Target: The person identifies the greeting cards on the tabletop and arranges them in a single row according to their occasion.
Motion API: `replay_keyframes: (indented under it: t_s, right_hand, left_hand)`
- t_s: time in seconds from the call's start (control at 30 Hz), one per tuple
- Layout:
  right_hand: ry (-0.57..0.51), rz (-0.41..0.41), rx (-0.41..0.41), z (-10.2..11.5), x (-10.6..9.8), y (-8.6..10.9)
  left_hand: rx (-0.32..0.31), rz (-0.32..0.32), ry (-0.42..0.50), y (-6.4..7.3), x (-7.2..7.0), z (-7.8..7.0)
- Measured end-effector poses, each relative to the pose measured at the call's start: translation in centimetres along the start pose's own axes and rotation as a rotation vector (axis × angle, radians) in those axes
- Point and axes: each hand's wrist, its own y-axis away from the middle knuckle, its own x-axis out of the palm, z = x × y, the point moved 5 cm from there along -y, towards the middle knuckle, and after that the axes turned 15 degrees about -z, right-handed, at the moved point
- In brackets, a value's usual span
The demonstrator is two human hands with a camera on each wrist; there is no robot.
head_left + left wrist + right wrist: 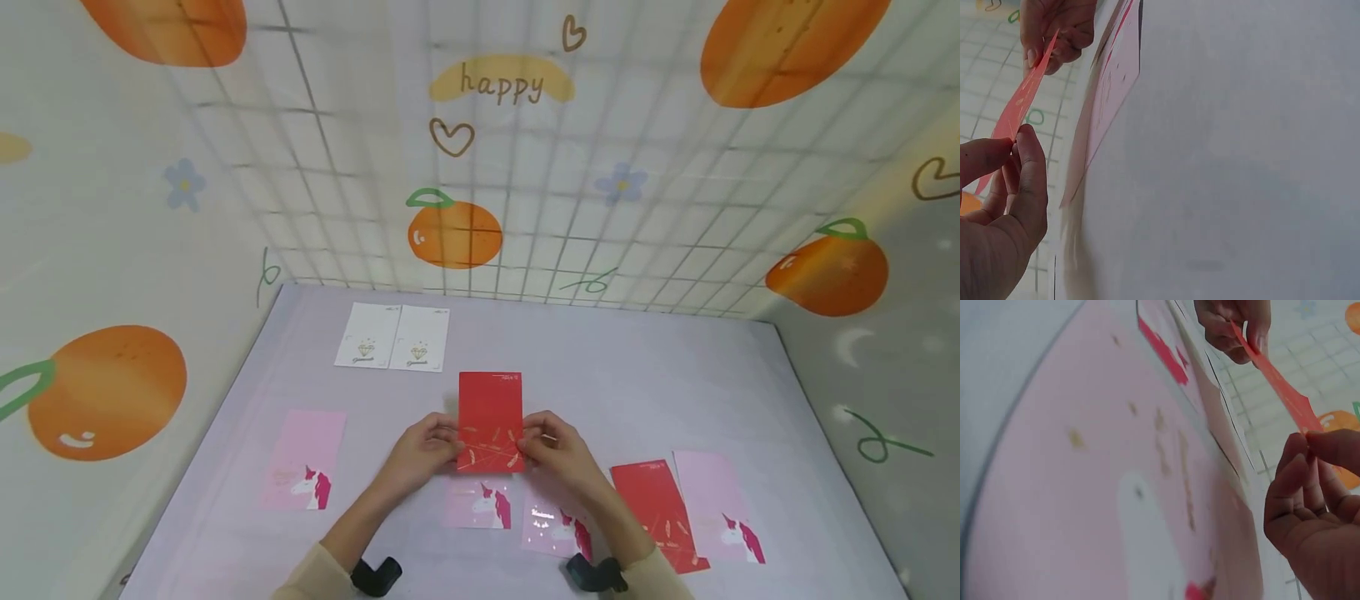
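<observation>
Both hands hold up a red card (490,408) with light printed stalks near its lower end. The left hand (422,450) pinches its left edge between thumb and fingers. On the opposite edge the right hand (561,450) has the same kind of pinch. In the left wrist view the card (1022,103) is seen nearly edge-on, slightly bowed and raised over the table. Below it lie a pink unicorn card (461,507), its upper part hidden by the red card, and a shiny pink unicorn card (542,521), partly behind the right forearm.
Two white cards (369,325) with a diamond print lie side by side at the back left. A pink unicorn card (307,442) is on the left. To the right, red cards (647,492) lie beside another pink unicorn card (708,483). Printed curtains surround the table (600,358).
</observation>
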Motion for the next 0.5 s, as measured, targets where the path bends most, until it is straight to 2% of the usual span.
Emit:
replay_keyframes:
  t_s: [0.23, 0.5]
  right_hand:
    - [-0.030, -0.032, 0.050, -0.1, 1.2, -0.3]
    - [0.044, -0.072, -0.026, 1.2, 2.1, -1.6]
  left_hand:
    - [-0.012, -0.043, -0.012, 0.0, -1.2, -0.2]
    - [0.003, -0.122, -0.069, -1.3, -2.4, -0.8]
